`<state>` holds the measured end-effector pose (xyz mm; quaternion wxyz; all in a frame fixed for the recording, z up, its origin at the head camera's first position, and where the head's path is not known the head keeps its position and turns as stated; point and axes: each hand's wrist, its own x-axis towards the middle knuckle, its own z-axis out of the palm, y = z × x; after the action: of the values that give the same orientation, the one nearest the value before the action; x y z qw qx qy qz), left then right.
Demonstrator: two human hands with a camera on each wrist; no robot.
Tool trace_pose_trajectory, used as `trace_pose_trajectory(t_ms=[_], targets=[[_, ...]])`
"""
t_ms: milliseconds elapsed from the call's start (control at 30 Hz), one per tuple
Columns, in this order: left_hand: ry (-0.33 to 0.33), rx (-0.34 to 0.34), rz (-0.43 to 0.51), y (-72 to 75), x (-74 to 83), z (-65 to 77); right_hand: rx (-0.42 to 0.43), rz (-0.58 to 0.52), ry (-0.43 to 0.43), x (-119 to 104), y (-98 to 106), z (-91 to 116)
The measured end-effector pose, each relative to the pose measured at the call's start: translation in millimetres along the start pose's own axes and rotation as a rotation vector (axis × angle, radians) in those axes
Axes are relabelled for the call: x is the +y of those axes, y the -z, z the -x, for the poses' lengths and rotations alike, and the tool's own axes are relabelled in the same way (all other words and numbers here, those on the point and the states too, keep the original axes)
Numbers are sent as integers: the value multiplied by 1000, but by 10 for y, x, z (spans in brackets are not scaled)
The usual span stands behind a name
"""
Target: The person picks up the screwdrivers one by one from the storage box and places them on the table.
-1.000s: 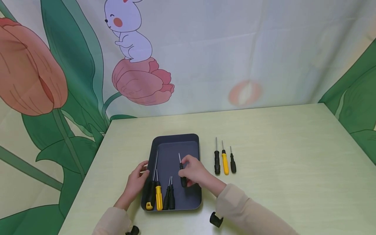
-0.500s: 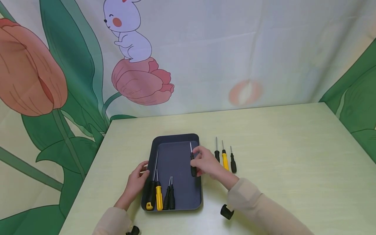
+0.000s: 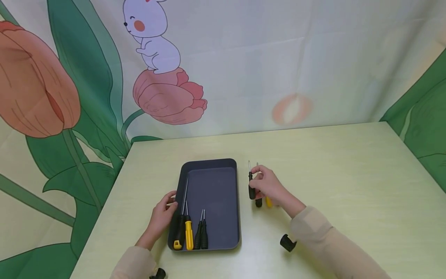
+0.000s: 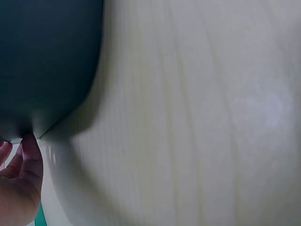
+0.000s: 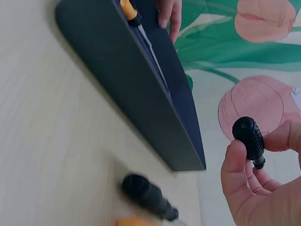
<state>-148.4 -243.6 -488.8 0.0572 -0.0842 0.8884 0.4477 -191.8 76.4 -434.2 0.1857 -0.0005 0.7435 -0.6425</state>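
In the head view my right hand (image 3: 268, 184) pinches a small black-handled screwdriver (image 3: 251, 188), tip pointing away, just right of the dark tray (image 3: 209, 248). The right wrist view shows the ribbed handle (image 5: 249, 136) between thumb and fingers. Beneath that hand lie another black screwdriver (image 3: 258, 203) and a yellow one (image 3: 269, 202), both partly covered. My left hand (image 3: 159, 217) holds the tray's left rim; its fingers (image 4: 32, 155) touch the outer wall in the left wrist view. Inside the tray lie a long black-and-yellow screwdriver (image 3: 179, 228), a yellow one (image 3: 189, 234) and two small black ones (image 3: 201, 236).
The pale wooden table (image 3: 331, 166) extends right of the tray. Behind it hangs a cloth (image 3: 244, 66) printed with tulips and a white rabbit. Black wrist-worn pieces (image 3: 287, 243) sit near both sleeves.
My right hand has carried the black screwdriver from over the tray to the right, past its right rim, above the screwdrivers on the table. The left hand has stayed at the tray.
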Motion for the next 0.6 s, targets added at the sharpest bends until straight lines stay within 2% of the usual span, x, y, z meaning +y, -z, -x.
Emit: trace_pose_trajectory(t_ms=[600], targets=[[-21,2,12,8,3,22,2,121,-70,196,540,-67]])
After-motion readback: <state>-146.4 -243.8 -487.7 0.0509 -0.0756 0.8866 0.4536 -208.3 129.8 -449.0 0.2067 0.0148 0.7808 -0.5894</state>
